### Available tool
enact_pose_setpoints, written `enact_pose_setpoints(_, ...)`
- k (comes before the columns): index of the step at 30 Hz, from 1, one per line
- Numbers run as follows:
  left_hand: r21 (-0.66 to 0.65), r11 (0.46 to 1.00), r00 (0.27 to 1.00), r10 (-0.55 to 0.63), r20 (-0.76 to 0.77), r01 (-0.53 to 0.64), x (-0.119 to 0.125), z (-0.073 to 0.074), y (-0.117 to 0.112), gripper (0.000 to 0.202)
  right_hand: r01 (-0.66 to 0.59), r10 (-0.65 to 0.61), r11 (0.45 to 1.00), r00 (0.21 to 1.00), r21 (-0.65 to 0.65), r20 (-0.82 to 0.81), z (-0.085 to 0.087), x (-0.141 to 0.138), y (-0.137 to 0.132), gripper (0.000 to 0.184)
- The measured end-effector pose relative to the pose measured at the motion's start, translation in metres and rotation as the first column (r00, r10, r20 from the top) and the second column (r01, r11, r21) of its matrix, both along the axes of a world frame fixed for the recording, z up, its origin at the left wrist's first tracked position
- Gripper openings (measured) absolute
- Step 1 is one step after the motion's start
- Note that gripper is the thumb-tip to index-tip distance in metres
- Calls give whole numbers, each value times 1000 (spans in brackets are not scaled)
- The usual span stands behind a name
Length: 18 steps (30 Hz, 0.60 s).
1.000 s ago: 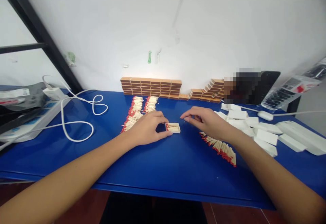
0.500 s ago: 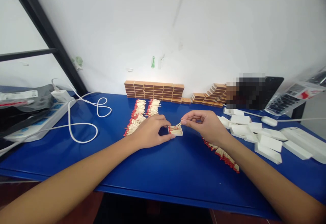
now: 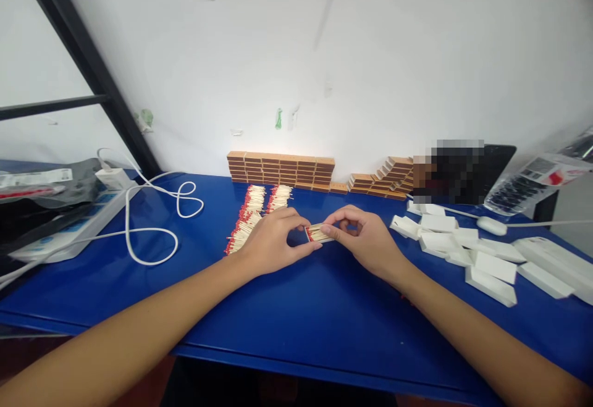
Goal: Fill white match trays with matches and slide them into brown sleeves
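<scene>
A small white matchbox tray point(image 3: 328, 239) holds wooden matches point(image 3: 315, 232) lying lengthwise, some red heads showing at its left end. My left hand point(image 3: 273, 241) grips the tray's left end between thumb and fingers. At the right end, my right hand point(image 3: 364, 237) is closed, thumb and fingertips pinched on matches at the tray; its fingers cover that end. Rows of loose red-headed matches point(image 3: 245, 225) lie just behind and left of my left hand. Another pile is almost wholly hidden by my right forearm, only a few red heads point(image 3: 406, 299) peeking out.
Matchbox sleeves point(image 3: 280, 171) stand stacked along the wall, with a stepped stack point(image 3: 382, 180) further right. Several white trays point(image 3: 495, 266) lie heaped at right, near a dark phone-like device point(image 3: 495, 172). At left are a power strip point(image 3: 78, 228) and a looped white cable point(image 3: 127, 234).
My right hand has moved left and down onto the tray, bringing the match it held above the tray down to the others. My left hand keeps its grip. My right forearm now covers the right-hand match pile.
</scene>
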<state>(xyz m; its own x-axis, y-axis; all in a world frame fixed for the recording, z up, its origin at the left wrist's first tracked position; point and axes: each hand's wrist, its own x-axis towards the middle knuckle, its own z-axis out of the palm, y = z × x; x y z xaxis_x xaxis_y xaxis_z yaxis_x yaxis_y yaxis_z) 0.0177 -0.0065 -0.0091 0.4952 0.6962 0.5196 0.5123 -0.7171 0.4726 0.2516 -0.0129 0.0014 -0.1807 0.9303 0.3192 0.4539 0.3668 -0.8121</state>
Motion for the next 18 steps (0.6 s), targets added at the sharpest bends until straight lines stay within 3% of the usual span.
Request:
enact_pose_setpoints(8, 21, 1000, 1000, -14, -14, 14, -1, 1, 2, 30, -23, 22, 1000, 997, 11, 70, 8, 12, 5, 35)
enact_pose_setpoints(12, -28, 997, 994, -75, -78, 74, -2, 1, 2, 32, -64, 35, 996, 910, 58, 412, 27, 45, 11, 27)
enact_pose_setpoints(14, -51, 994, 989, -100, -105, 95, -3, 1, 1, 31, -81, 72, 997, 844, -8, 532, 37, 66, 14, 26)
enact_pose_setpoints(18, -91, 991, 984, -113, -139, 101, -3, 1, 1, 31, -86, 231, 959, 792, -271, 565, 50, 98, 14, 32)
